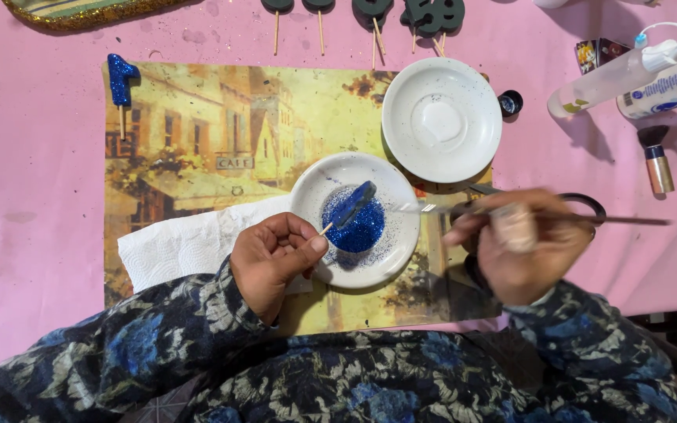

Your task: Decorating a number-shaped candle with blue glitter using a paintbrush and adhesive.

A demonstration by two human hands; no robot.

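My left hand (274, 258) pinches a thin wooden stick whose blue-glittered foam shape (352, 205) hovers over a white saucer (315, 192) holding a heap of blue glitter (358, 229). My right hand (523, 249), blurred by motion, holds a slim brush (624, 220) that points left toward the saucer, its tip near the shape. Black-handled scissors (585, 205) lie under the right hand.
A second white saucer (442, 119) sits behind on a painted placemat (213, 133), with a paper towel (186, 244) at the left. A finished blue glitter shape on a stick (121, 82), dark foam shapes on sticks (413, 19), glue bottles (640, 78) and a small jar (509, 103) lie around.
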